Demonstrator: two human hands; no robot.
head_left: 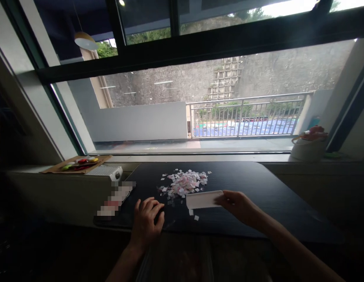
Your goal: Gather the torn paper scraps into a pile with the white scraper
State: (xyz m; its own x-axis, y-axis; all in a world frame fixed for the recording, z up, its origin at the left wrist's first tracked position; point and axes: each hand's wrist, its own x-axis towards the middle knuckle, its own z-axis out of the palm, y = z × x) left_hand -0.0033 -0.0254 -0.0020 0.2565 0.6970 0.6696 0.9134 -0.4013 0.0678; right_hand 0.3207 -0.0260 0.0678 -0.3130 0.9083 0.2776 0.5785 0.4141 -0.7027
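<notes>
Head view. Clock directions are read from the pile of paper pieces (186, 182), with 12 o'clock toward the window. The pile lies on the dark table (258, 186), with single pieces scattered around its edge.

Right hand (236, 203): at 4 o'clock, pinching the right end of a white strip (201, 200) between thumb and fingers. The strip lies from 4 to 6 o'clock, its far edge against or just over the pile's near side; contact with the tabletop cannot be confirmed. Left hand (147, 217): between 7 and 8 o'clock, well apart from the right, fingers parted and bent, holding nothing. Whether it rests on the table cannot be told.

Two stray pieces (196, 218) lie between 5 and 6 o'clock, near the strip. A pixelated item (117, 199) is at 8 to 9 o'clock.

Handling recommendations:
1. Grip the strip at its end only, leaving its length free and unbent.
2. Hold it low and level; a tilted edge would probably scatter light pieces.
3. Use short, slow strokes.
4. Position the left hand clear of loose pieces.
</notes>
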